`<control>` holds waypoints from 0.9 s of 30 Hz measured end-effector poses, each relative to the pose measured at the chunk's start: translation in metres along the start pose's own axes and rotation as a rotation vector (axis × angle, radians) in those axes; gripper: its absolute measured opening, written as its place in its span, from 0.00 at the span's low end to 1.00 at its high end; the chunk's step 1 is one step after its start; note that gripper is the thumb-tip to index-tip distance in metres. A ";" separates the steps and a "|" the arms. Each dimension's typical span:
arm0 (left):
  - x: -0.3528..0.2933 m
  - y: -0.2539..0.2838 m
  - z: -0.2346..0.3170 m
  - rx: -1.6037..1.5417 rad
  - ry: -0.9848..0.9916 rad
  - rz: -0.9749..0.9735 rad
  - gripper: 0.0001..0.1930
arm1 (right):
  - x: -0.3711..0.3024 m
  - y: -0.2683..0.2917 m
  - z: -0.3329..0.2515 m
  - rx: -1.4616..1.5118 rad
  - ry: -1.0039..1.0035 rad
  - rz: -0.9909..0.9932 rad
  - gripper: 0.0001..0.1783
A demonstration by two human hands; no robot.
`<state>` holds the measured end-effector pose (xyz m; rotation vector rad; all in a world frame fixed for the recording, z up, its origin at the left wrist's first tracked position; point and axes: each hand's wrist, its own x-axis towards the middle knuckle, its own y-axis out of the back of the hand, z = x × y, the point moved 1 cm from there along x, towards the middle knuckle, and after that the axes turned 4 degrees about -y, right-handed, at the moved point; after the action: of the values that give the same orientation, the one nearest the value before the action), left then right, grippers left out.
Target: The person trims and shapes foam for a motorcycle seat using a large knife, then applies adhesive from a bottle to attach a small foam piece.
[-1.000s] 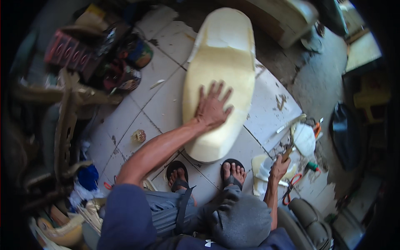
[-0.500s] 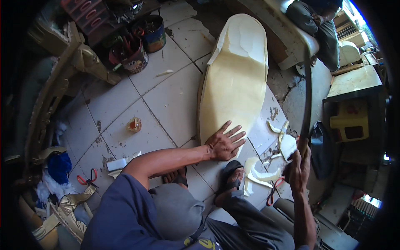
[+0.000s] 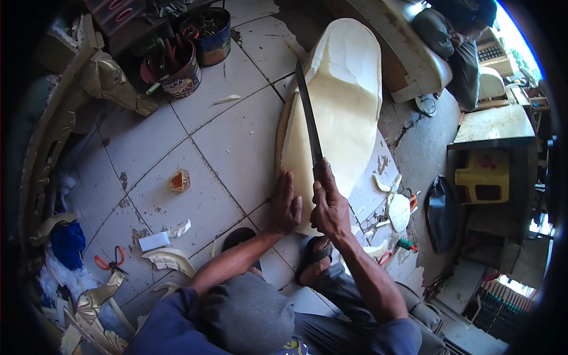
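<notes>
A long pale-yellow foam seat pad (image 3: 337, 124), shaped like a motorcycle seat, lies on the tiled floor in front of me with its near end between my feet. My right hand (image 3: 329, 204) is wrapped round the handle of a long dark-bladed knife (image 3: 309, 115). The blade points away from me and lies over the pad's left part, its tip near the left edge. Whether it cuts into the foam I cannot tell. My left hand (image 3: 286, 204) rests against the pad's near left edge, fingers stretched out and holding nothing.
Foam offcuts (image 3: 399, 212) and a green-handled screwdriver (image 3: 407, 244) lie to the right. Red-handled scissors (image 3: 110, 260), a white block (image 3: 154, 241) and a small amber cup (image 3: 178, 180) are on the left. Tool buckets (image 3: 177, 71) stand far left; another person (image 3: 455, 53) sits far right.
My right hand has brought the knife from the right, upright, over to the pad's left side. My left hand has slid from the pad's top to its left edge.
</notes>
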<state>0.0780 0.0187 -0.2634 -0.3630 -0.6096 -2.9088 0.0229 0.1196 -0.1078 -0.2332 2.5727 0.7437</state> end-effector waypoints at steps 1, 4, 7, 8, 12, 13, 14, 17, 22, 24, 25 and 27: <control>-0.009 0.001 -0.010 -0.032 0.041 0.002 0.35 | 0.006 -0.006 -0.001 0.009 -0.014 -0.009 0.32; -0.026 0.003 -0.019 -0.124 0.102 -0.056 0.35 | 0.019 -0.011 -0.002 0.000 -0.076 -0.008 0.32; -0.028 0.005 -0.020 -0.132 0.103 -0.073 0.36 | 0.031 -0.022 0.005 -0.041 -0.024 -0.001 0.32; -0.028 0.005 -0.021 -0.127 0.098 -0.069 0.36 | 0.036 -0.025 0.009 -0.077 0.019 0.015 0.32; -0.029 0.003 -0.024 -0.119 0.086 -0.048 0.36 | 0.047 -0.031 0.011 -0.120 0.095 0.044 0.33; -0.030 0.003 -0.024 -0.115 0.089 -0.046 0.36 | 0.050 -0.032 0.011 -0.124 0.112 0.051 0.33; -0.029 0.003 -0.023 -0.110 0.092 -0.043 0.36 | 0.051 -0.032 0.012 -0.128 0.126 0.058 0.34; -0.027 0.001 -0.020 -0.123 0.083 -0.038 0.36 | 0.055 -0.031 0.011 -0.131 0.121 0.064 0.34; -0.051 0.006 -0.011 -0.007 0.173 -0.097 0.35 | 0.035 -0.029 -0.022 -0.062 -0.153 -0.041 0.33; -0.053 0.006 -0.010 -0.005 0.163 -0.092 0.35 | 0.033 -0.026 -0.020 -0.092 -0.144 -0.048 0.33; -0.053 0.004 -0.008 -0.012 0.159 -0.079 0.35 | 0.036 -0.026 -0.010 -0.117 -0.078 -0.034 0.33; -0.052 0.003 -0.008 0.019 0.152 -0.075 0.36 | 0.037 -0.023 -0.008 -0.156 -0.035 -0.033 0.32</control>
<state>0.1269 0.0177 -0.2832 -0.1180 -0.6394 -2.9635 -0.0061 0.0946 -0.1294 -0.3075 2.4745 0.9285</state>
